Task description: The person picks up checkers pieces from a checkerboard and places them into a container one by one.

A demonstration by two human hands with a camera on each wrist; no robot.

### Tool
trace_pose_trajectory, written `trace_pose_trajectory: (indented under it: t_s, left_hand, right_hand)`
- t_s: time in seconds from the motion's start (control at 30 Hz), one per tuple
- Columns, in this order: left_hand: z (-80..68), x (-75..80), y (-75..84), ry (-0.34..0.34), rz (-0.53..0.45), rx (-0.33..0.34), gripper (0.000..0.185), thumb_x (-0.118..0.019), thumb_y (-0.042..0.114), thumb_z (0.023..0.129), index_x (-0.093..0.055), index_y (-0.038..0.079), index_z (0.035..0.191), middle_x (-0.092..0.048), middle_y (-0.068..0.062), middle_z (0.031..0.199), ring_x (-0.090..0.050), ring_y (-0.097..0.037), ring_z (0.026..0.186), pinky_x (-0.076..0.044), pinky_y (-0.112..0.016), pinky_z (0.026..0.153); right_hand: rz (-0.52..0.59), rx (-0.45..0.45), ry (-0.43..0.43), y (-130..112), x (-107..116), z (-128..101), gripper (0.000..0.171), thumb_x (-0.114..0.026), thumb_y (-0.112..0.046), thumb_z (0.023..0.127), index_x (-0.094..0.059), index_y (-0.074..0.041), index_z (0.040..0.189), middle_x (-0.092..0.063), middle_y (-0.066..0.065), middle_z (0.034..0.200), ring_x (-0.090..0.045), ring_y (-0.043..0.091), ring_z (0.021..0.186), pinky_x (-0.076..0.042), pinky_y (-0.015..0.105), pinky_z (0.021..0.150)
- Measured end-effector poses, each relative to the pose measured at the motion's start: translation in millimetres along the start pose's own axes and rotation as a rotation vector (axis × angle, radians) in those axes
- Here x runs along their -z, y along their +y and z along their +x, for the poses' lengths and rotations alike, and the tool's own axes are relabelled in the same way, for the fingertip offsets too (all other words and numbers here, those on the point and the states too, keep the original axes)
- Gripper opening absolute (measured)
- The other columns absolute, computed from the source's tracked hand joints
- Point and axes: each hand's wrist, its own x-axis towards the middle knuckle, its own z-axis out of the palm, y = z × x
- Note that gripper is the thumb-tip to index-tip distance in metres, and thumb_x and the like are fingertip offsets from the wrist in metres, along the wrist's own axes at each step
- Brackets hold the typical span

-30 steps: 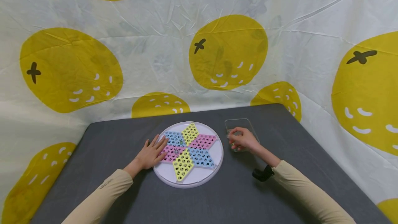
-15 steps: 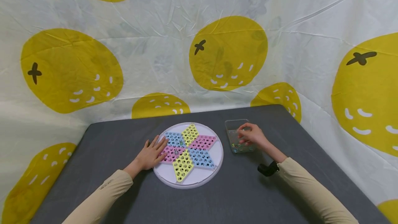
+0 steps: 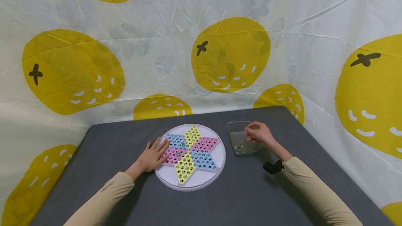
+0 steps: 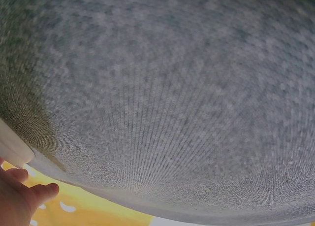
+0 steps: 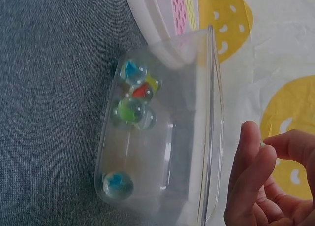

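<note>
A round white Chinese checkers board [image 3: 201, 180] with a pink, yellow and blue holed star lies on the table. My left hand [image 3: 152, 156] rests flat on its left edge, fingers spread over the blue and pink points. Two glass marbles seem to sit near the star's middle left. To the right stands a clear plastic box [image 3: 232, 135] with several glass marbles [image 5: 130, 110] on its bottom. Above the box's right side my right hand [image 3: 260, 134] pinches a small glassy thing, apparently a marble, between thumb and fingers; the fingertips mostly hide it.
A dark grey cloth covers the table [image 3: 201, 208]. Behind and beside it hangs a white curtain [image 3: 157, 62] printed with yellow fruit. A black strap camera [image 3: 273, 167] hangs under the right wrist.
My right hand has moved right and slightly up from over the box's left part, baring the marbles in the box. The left hand has stayed on the board.
</note>
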Motion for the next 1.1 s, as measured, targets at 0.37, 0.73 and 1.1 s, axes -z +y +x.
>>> trace_pose_trajectory:
  t_s: [0.37, 0.73, 1.1]
  left_hand:
    - [0.3, -1.3, 0.3, 0.023, 0.004, -0.008, 0.061, -0.035, 0.046, 0.092, -0.021, 0.015, 0.143, -0.019, -0.006, 0.150, -0.011, -0.035, 0.138, -0.016, -0.063, 0.101]
    - [0.6, 0.1, 0.4, -0.001, 0.013, 0.005, 0.062, -0.034, 0.048, 0.091, -0.020, 0.016, 0.143, -0.019, -0.006, 0.150, -0.011, -0.035, 0.138, -0.015, -0.063, 0.102]
    - [1.8, -1.2, -1.5, -0.008, 0.006, 0.006, 0.063, -0.032, 0.050, 0.091, -0.018, 0.018, 0.143, -0.017, -0.005, 0.150, -0.009, -0.034, 0.138, -0.014, -0.063, 0.102]
  right_hand:
    - [-0.006, -0.004, 0.011, 4.7, 3.8, 5.4, 0.037, -0.054, -0.021, 0.088, -0.046, 0.007, 0.111, -0.069, 0.013, 0.084, -0.067, 0.017, 0.063, -0.052, 0.030, 0.053]
    - [-0.040, -0.013, 0.022, 8.6, 4.1, 7.7, 0.035, -0.054, -0.021, 0.088, -0.047, 0.006, 0.109, -0.067, 0.019, 0.088, -0.067, 0.018, 0.064, -0.053, 0.034, 0.056]
    - [-0.063, -0.040, 0.023, 8.9, 5.0, 7.7, 0.036, -0.054, -0.023, 0.088, -0.048, 0.005, 0.111, -0.067, 0.018, 0.089, -0.067, 0.017, 0.064, -0.053, 0.036, 0.058]
